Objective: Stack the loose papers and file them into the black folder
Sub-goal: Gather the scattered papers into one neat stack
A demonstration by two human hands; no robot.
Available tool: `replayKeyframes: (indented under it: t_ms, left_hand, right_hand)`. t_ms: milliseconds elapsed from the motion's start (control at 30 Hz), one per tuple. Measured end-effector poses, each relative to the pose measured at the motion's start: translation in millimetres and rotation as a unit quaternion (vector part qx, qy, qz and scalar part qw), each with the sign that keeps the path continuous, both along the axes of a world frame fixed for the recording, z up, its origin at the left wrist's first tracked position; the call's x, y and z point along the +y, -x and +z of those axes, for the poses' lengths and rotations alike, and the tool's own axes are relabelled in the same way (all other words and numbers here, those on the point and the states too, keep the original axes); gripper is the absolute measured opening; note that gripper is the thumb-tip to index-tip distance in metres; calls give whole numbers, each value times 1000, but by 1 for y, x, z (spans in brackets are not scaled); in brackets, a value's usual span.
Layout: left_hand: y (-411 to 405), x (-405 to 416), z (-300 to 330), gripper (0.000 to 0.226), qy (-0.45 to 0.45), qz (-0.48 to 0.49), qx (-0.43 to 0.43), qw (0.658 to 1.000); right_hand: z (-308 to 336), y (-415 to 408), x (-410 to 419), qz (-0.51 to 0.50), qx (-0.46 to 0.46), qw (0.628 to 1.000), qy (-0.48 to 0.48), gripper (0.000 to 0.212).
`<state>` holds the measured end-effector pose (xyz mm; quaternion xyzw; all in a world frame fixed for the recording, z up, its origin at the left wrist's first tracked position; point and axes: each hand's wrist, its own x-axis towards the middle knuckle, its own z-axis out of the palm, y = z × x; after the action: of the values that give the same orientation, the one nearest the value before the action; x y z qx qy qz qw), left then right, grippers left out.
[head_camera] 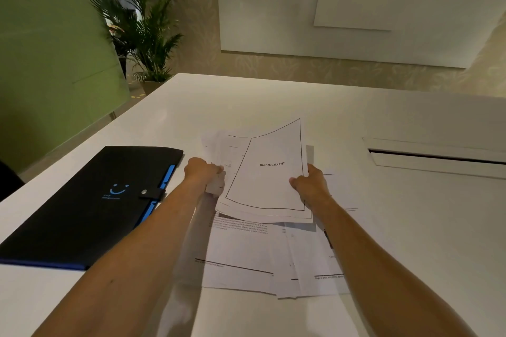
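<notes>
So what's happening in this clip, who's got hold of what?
A person is gathering loose papers on a white table. Both hands hold a small bunch with a "BIBLIOGRAPHY" sheet on top, the left hand at its left edge and the right hand at its right. More papers lie scattered underneath on the table. The black folder lies to the left, snapped shut, nothing filed yet.

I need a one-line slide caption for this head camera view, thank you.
Both hands, left and right, lift a paper stack beside the closed black folder.
</notes>
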<state>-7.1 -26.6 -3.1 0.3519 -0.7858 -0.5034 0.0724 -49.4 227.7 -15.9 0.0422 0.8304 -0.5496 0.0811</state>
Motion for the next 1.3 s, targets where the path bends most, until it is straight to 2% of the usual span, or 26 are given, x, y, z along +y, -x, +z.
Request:
replayKeyframes:
  t_ms: [67,267,300,433,600,833,1000,1067,1167,1300]
  left_hand:
    - [-1,0,-2,47,18,-22,5,1000]
    - [-6,8,0,44,175,-52,57,982]
    - [-5,10,1,41,175,-61,60,981]
    - [0,16,8,39,59,-87,60,993]
    - [2,19,10,40,-45,-84,57,994]
    - [-22,8,10,20,-125,-121,39,984]
    - [-39,15,10,11,-159,-82,-19,984]
    - [-45,22,16,19,-170,-84,-17,982]
    - [-46,32,18,56,-166,-139,7,976]
    - [-40,36,14,50,-187,-206,39,960]
  right_hand:
    - [1,1,0,-3,-2,1000,3,39]
    - [-3,1,2,-9,-12,1000,11,34]
    - [-4,1,3,-9,-12,1000,15,33]
    - [-6,-1,3,-9,-7,999,35,26]
    - [-7,-1,6,-8,-10,997,79,27]
    - [2,3,15,12,3,997,78,14]
    - [6,4,10,36,10,998,43,27]
    - [6,3,7,39,11,999,23,27]
    - [4,-2,6,42,17,999,-10,20]
    - [3,-9,5,44,44,998,-30,16]
